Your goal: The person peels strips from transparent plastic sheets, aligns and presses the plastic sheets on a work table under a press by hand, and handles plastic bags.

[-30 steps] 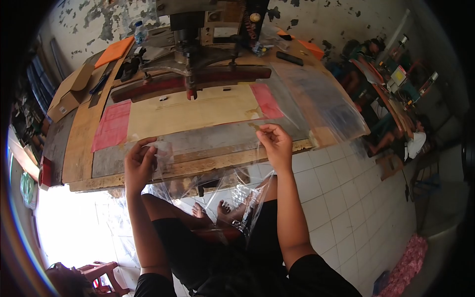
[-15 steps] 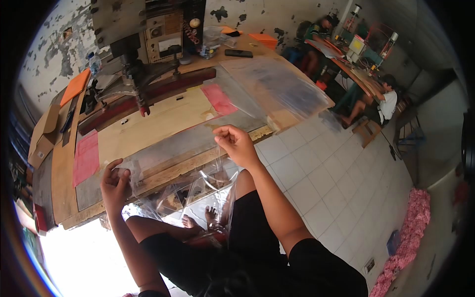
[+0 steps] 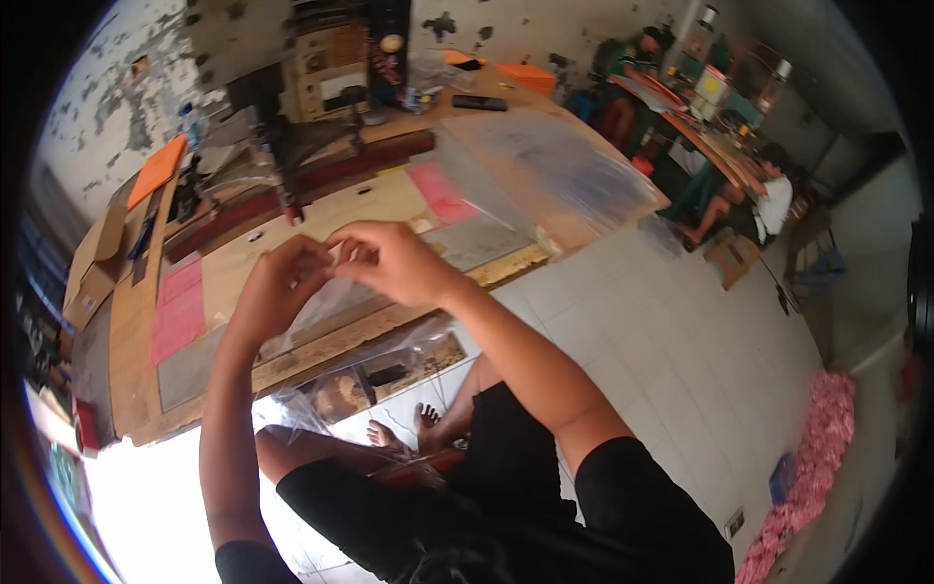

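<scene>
The left hand point(image 3: 287, 282) and right hand point(image 3: 389, 258) meet over the near edge of the yellow sheet point(image 3: 229, 263), fingers curled and fingertips close together, the gap between the 2 hands narrow. Clear film point(image 3: 331, 294) shows just below the fingers, on the near side of the yellow sheet; how firmly each hand grips it, I cannot tell. More clear plastic point(image 3: 302, 407) hangs below the bench's worn front edge point(image 3: 389, 339).

The yellow sheet has 2 pink pieces, 1 at its left end point(image 3: 178, 307) and 1 at its right end point(image 3: 440, 192). A red bar point(image 3: 375, 159) runs along its far side, limiting room there. Right of the yellow sheet, clear sheets point(image 3: 559, 161) lie up to the bench's right edge; beyond that edge is open tiled floor point(image 3: 603, 355).

Left of the yellow sheet, a cardboard box point(image 3: 97, 268) stands near the bench's left edge, its inside too dim to read. Beyond the yellow sheet's far left are an orange sheet point(image 3: 156, 172) and a bottle point(image 3: 191, 125), contents unclear. Far to its right, 2 people sit at another table point(image 3: 696, 131).
</scene>
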The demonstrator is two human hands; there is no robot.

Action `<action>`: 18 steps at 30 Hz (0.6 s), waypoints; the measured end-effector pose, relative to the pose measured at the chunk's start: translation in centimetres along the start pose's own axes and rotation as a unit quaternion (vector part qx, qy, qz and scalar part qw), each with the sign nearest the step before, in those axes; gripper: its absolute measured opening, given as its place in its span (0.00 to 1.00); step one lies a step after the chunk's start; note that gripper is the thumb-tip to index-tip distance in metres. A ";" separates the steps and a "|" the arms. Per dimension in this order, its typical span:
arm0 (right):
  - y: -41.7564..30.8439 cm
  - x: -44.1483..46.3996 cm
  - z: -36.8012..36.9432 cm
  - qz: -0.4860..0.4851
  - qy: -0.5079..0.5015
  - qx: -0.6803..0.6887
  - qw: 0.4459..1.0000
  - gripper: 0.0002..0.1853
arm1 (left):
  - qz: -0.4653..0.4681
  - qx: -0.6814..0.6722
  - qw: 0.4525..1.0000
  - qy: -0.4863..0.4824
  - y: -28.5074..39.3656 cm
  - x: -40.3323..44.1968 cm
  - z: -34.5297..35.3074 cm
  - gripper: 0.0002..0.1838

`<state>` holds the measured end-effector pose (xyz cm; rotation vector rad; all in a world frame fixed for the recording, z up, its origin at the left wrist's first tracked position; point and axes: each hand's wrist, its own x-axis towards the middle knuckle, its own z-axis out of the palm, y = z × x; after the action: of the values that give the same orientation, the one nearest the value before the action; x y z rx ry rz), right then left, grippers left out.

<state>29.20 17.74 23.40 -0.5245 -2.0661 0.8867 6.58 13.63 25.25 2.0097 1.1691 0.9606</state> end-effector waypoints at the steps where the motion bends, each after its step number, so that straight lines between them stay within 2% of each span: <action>1: 2.3 0.7 0.1 0.038 0.001 0.077 0.996 0.15 | 0.006 -0.033 0.999 -0.002 -1.8 0.8 -0.4 0.10; 2: 4.3 1.2 0.6 0.078 -0.004 0.155 0.985 0.13 | -0.020 -0.064 0.998 -0.018 -3.4 1.6 -0.8 0.10; 3: 5.9 1.2 1.1 0.088 0.015 0.130 0.987 0.11 | -0.048 -0.050 0.997 -0.027 -4.1 1.9 -0.9 0.11; 4: 7.2 1.2 1.1 0.097 0.032 0.106 0.989 0.10 | -0.020 -0.064 0.998 -0.020 -6.4 2.0 -0.6 0.11; 5: 8.3 0.9 1.0 0.127 0.029 0.105 0.986 0.09 | -0.080 -0.064 0.993 -0.065 -5.0 1.8 -1.0 0.13; 7: 9.3 -0.2 1.0 0.162 0.045 0.131 0.977 0.08 | -0.077 -0.114 0.987 -0.081 -7.1 1.3 -0.2 0.15; 11: 8.7 0.0 1.2 0.205 0.080 0.160 0.962 0.06 | -0.064 -0.121 0.989 -0.058 -9.1 1.0 0.6 0.10; 12: 8.8 0.4 1.2 0.208 0.071 0.159 0.962 0.06 | -0.058 -0.099 0.992 -0.045 -7.9 1.1 0.2 0.09; 14: 9.1 0.5 1.4 0.139 0.124 0.053 0.981 0.05 | -0.057 -0.084 0.994 -0.028 -7.5 1.1 0.6 0.08; 16: 9.6 1.1 0.9 0.150 0.112 0.079 0.979 0.06 | -0.022 -0.058 0.998 0.033 -7.7 1.1 0.8 0.08; 18: 9.5 1.9 -0.1 0.185 -0.009 0.107 0.977 0.06 | -0.026 -0.079 0.996 0.030 -8.7 1.2 0.4 0.08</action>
<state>28.69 25.26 17.36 -0.8002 -1.8877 1.3176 3.45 18.27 18.51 1.8279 1.1351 1.0594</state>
